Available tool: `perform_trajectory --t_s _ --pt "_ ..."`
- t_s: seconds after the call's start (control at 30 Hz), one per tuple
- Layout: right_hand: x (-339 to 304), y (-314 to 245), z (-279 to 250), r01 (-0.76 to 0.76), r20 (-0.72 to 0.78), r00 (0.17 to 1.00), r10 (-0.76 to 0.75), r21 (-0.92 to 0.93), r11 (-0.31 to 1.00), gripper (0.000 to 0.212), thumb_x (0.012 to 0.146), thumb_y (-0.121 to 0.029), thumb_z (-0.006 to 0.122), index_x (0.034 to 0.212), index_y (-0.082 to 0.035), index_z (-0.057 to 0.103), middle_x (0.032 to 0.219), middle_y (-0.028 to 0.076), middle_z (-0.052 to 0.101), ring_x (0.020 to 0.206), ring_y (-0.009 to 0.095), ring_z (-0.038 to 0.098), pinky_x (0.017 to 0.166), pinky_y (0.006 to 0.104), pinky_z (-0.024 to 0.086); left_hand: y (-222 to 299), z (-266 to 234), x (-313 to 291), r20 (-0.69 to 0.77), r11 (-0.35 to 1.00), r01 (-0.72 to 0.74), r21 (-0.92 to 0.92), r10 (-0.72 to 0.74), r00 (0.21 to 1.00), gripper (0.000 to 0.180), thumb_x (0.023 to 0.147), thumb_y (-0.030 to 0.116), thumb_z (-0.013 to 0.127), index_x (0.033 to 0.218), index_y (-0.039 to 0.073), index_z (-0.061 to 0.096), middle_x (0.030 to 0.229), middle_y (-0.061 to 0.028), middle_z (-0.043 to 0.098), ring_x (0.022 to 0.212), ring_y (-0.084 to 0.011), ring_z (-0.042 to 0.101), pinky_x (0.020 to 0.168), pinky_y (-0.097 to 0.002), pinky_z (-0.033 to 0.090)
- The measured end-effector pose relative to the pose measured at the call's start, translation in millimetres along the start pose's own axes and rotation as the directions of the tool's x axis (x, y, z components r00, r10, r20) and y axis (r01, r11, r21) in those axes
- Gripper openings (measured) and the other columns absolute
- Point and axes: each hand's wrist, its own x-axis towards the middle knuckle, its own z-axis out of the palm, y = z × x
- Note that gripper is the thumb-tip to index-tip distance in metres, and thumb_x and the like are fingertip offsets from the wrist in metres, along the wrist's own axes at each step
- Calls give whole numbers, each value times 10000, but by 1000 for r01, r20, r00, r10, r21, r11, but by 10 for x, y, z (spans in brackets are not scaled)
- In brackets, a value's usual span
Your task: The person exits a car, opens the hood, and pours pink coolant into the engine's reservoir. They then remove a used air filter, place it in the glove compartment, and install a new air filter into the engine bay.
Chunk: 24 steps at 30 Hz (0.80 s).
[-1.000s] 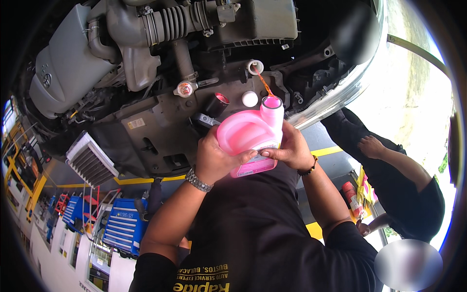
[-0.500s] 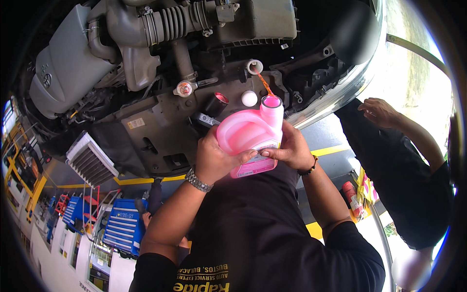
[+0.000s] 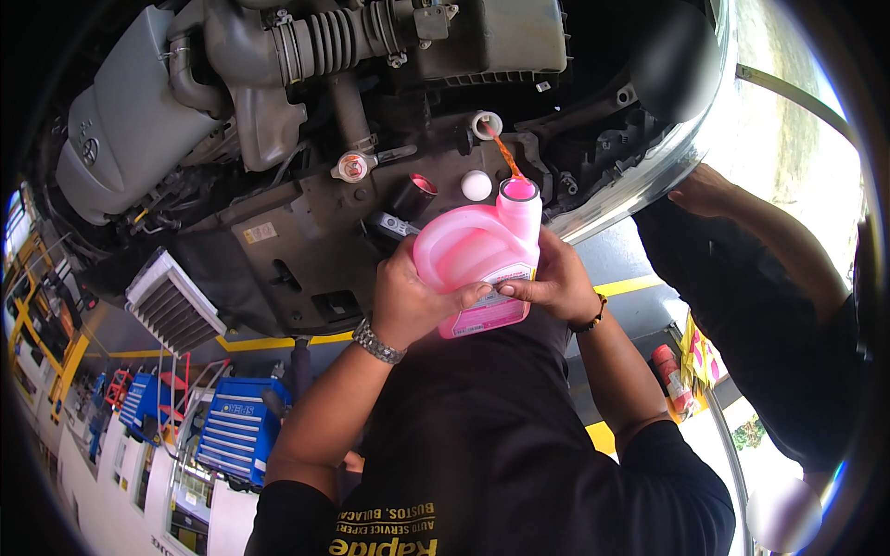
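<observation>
Between my hands is a pink coolant jug (image 3: 464, 250), tilted with its mouth toward the engine bay. My left hand (image 3: 408, 292) grips its left side, the thumb across the label. My right hand (image 3: 553, 283) holds the right side, its thumb nearly meeting the left one. An orange-pink stream of coolant (image 3: 506, 156) runs from the jug's mouth into the white filler neck (image 3: 485, 124). Just left of the jug's neck a white round cap (image 3: 476, 185) lies on the black panel. Beside that cap is a dark cup (image 3: 413, 195) with a pink inside.
A radiator cap (image 3: 353, 167) and a ribbed intake hose (image 3: 324, 44) are in the engine bay. An air filter (image 3: 174, 301) leans at the panel's left edge. Another person's arm (image 3: 769, 222) rests near the car's front at right. Blue tool cabinets (image 3: 239, 428) stand lower left.
The other person at right has moved their hand left and up to the car's front edge. My hands and the jug hold nearly still while coolant keeps flowing.
</observation>
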Motion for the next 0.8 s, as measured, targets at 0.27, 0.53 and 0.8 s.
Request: perform_trajectory --t_s 0.27,0.53,0.8 --pt "-8 -73 33 -4 9 1000 4 20 1000 757 742 -200 892 1326 61 486 1155 105 661 1070 148 616 942 306 498 46 -11 -15 4 1000 1 -13 -1 1000 637 631 351 941 1037 -32 633 934 -139 739 842 -183 731 766 -326 588" --pt "-2 -63 27 3 3 1000 -3 9 1000 749 738 -205 893 1315 58 495 1156 100 659 1063 148 612 940 308 492 64 -22 0 1 999 -4 33 4 1000 628 633 357 941 1018 -32 631 927 -135 740 840 -181 731 764 -323 587" --pt "4 -98 4 9 -3 1000 -9 -45 999 742 732 -221 895 1305 51 508 1138 101 666 1054 145 615 928 305 494 84 -11 29 2 1000 2 -2 -2 1000 629 627 353 942 1019 -30 634 922 -139 739 836 -188 733 763 -327 589"
